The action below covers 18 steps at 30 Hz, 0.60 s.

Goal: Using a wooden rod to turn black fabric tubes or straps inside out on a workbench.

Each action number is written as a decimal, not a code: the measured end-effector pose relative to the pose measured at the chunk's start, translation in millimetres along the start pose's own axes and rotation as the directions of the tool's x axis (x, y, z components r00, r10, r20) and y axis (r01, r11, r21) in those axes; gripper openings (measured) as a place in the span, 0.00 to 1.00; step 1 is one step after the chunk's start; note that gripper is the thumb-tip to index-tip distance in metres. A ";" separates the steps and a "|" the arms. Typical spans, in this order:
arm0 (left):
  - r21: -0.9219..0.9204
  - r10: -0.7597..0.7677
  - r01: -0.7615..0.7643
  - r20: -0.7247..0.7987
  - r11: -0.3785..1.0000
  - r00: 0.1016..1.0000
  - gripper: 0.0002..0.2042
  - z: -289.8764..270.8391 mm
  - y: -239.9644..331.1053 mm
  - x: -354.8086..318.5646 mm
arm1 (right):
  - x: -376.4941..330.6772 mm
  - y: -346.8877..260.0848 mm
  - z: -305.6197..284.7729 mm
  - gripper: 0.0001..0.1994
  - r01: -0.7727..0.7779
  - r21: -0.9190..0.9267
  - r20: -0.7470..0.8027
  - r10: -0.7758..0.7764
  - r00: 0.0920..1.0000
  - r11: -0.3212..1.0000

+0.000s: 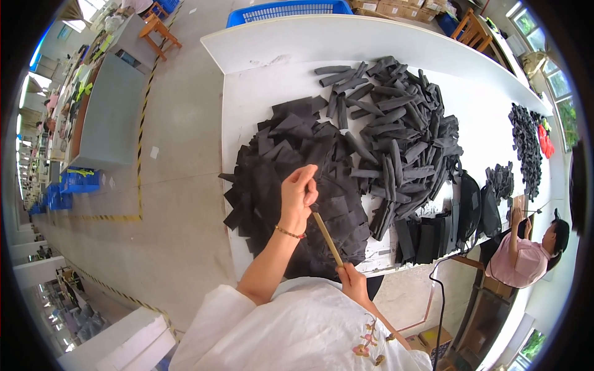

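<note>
Both hands work over a heap of black fabric at the near edge of a long white table (260, 93). Nearest the camera, the right hand (354, 279) is closed around the lower end of a thin wooden stick (327, 238), close to the white embroidered garment (297, 331) covering the person's front. The stick slants up and to the left from that grip. Its upper end meets the left hand (298, 195), whose fingers are curled shut about the stick's tip and a bit of black cloth; exactly how much cloth is pinched there cannot be made out. A thin beaded bracelet (289, 233) circles the left wrist.

Under and around the left hand lies the pile of flat black fabric pieces (278, 154), spilling to the table's left edge. Just beyond it, to the right, sits a second mound of narrow black fabric tubes (402, 130), rolled and heaped crosswise. Near the table's right edge stand folded black pieces (427, 238) and dark pouch-like items (470, 207).

Farther right, a co-worker in a pink top (516, 260) sits at the table's side with one arm raised. More black pieces (526, 145) lie along the far right. At the table's far end rests a blue plastic crate (288, 10), and grey floor with yellow-black tape (143, 123) runs along the left.
</note>
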<state>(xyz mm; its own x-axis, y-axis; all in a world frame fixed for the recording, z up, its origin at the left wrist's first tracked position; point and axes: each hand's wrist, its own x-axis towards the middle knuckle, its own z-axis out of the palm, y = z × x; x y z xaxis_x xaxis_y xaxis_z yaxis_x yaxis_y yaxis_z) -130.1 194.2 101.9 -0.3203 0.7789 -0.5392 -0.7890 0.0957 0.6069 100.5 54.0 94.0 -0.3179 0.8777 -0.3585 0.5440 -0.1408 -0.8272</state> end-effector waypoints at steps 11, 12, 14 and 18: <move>-0.345 -0.060 0.035 -0.061 0.938 0.996 0.09 -8.2 -12.7 24.1 | -0.5 3.9 -24.3 0.11 -0.022 0.133 -0.169 0.045 0.985 0.991; -0.425 -0.141 0.109 -0.044 0.898 0.989 0.09 -17.2 -29.9 26.1 | 30.8 -15.6 -16.9 0.13 0.064 0.197 -0.205 -0.023 0.978 0.978; -0.537 -0.251 0.244 0.062 0.807 0.966 0.09 -22.1 -52.5 19.7 | 76.4 -31.0 -3.4 0.13 0.294 0.180 -0.286 -0.236 0.929 0.939; -0.416 -0.179 0.202 0.093 0.887 0.979 0.08 -14.7 -55.3 6.8 | 105.2 -63.8 4.0 0.09 0.391 0.114 -0.345 -0.333 0.878 0.913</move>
<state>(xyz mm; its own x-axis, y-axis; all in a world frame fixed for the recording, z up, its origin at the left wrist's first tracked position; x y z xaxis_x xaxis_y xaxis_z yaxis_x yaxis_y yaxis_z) -96.4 185.1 56.1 -0.1234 0.8037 -0.5821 -0.9824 -0.0160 0.1861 29.3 153.4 107.3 -0.1926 0.9751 0.1099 0.2838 0.1626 -0.9450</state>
